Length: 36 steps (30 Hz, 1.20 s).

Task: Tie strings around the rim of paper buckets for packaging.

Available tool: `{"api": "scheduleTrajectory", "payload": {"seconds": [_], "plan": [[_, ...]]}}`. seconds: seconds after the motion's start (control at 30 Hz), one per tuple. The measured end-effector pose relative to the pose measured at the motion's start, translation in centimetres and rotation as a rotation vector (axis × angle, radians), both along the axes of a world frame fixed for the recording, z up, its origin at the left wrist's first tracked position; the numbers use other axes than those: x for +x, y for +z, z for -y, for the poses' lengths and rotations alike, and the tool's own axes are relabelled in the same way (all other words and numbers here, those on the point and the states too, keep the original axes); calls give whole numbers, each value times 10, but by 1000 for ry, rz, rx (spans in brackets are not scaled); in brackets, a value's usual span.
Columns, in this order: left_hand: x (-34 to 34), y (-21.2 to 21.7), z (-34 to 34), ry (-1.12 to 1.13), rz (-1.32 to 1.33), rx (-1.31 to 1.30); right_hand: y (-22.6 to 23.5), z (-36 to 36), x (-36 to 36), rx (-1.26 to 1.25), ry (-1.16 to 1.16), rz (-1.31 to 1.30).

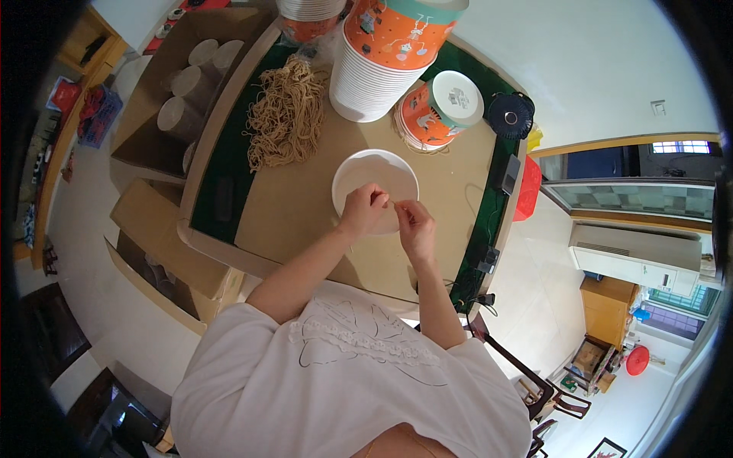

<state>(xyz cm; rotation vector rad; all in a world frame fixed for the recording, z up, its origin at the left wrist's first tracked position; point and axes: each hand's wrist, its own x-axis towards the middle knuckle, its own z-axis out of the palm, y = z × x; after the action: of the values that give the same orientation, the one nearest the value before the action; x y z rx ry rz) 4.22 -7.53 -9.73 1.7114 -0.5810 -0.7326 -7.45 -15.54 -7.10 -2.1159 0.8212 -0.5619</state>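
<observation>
My left hand [363,211] and my right hand [415,229] are close together over a white paper bucket [342,172], fingertips pinched. Between them a thin tan cord shows faintly, and a short bit of it hangs below my left hand. The bucket's mouth faces up; my hands cover part of its near rim. To the upper left lies a tangled heap of tan cords [286,114]. Behind the bucket rises a tall stack of nested paper buckets [376,84], the top one orange with printed figures. At its right, orange buckets [429,114] with a white-and-green lid sit with cord around their base.
Brown card [305,217] covers much of the green-topped table. Along the right edge are a small black fan [510,116], a dark box-shaped device [508,175] and cables. An open carton [145,114] of white cups and another carton [164,237] stand left of the table.
</observation>
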Motion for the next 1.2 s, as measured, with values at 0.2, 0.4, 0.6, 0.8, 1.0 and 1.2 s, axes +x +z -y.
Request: {"api": "scheduleTrajectory", "payload": {"seconds": [0.2, 0.4, 0.6, 0.8, 1.0, 1.2], "plan": [[2, 4, -4, -12, -21, -3, 20, -10, 2, -33, -41, -37], [-2, 13, -1, -62, 55, -2, 31, -17, 5, -36, -99, -23], [-1, 50, -15, -198, 102, 131, 31, -10, -5, -12, -143, 79], [-10, 93, -28, -369, -81, 26, 13, -15, -18, -47, -115, 99], [-29, 115, -39, -460, -181, -102, -3, -12, -23, -80, -157, 128], [-22, 117, -44, -415, -223, -67, -1, -7, -21, 77, -66, 172]]}}
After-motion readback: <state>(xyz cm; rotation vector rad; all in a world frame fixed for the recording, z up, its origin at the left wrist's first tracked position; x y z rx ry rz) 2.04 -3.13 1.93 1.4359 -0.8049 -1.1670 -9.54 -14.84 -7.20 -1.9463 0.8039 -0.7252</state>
